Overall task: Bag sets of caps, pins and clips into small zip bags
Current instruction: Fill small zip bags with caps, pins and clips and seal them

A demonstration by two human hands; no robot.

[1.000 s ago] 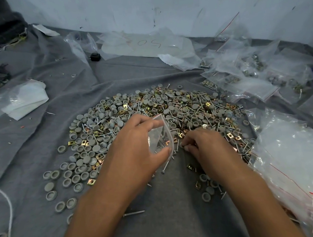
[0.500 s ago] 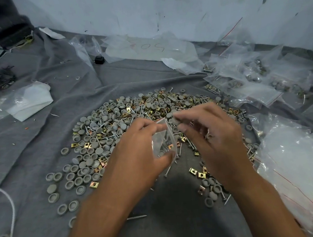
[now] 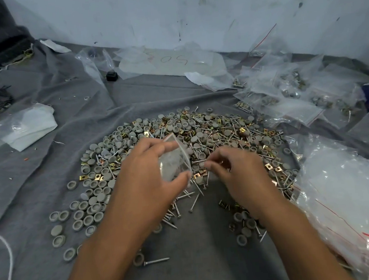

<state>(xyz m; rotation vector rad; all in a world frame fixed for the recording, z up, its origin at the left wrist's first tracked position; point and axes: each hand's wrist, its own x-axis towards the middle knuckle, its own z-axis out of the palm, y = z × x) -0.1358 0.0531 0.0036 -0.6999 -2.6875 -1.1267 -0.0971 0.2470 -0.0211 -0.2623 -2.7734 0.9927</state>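
Zip bag (image 3: pixel 175 160) is pinched by left hand (image 3: pixel 147 182) over the pile (image 3: pixel 179 144) — centre. Right hand (image 3: pixel 239 171), at 3 o'clock of it, is blurred — grip cannot be told.

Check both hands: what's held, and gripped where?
Left hand holds a small clear zip bag, fingers on its top edge, thumb at its bottom. Right hand is blurred with curled fingers; whether it pinches anything cannot be told.
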